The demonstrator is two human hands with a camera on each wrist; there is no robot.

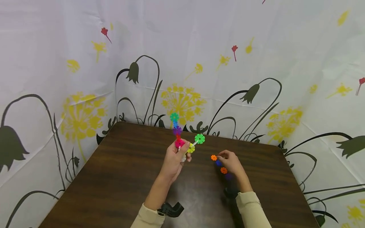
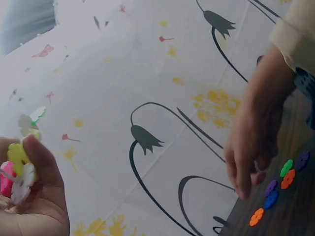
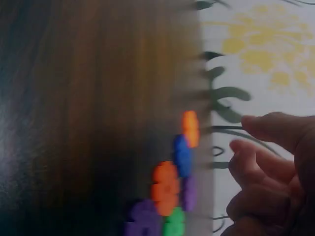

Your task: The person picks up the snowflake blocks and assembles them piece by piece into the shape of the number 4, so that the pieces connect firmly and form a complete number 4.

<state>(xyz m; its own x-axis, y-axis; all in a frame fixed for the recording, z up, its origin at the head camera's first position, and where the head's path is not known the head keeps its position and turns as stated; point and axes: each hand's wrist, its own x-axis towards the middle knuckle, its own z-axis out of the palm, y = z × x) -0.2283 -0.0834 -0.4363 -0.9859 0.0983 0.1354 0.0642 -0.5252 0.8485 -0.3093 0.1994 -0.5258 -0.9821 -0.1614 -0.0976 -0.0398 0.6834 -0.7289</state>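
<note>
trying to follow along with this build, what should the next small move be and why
Probably pinch the farthest orange flower disc with the right grip: it looks empty and hovers close to that loose disc, while the left grip holds the chain of joined flower discs.

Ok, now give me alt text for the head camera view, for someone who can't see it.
A person's left hand holds up a colorful disc chain, while the right hand is beside more discs lying on a dark table. Behind is a white backdrop printed with flowers.
</note>
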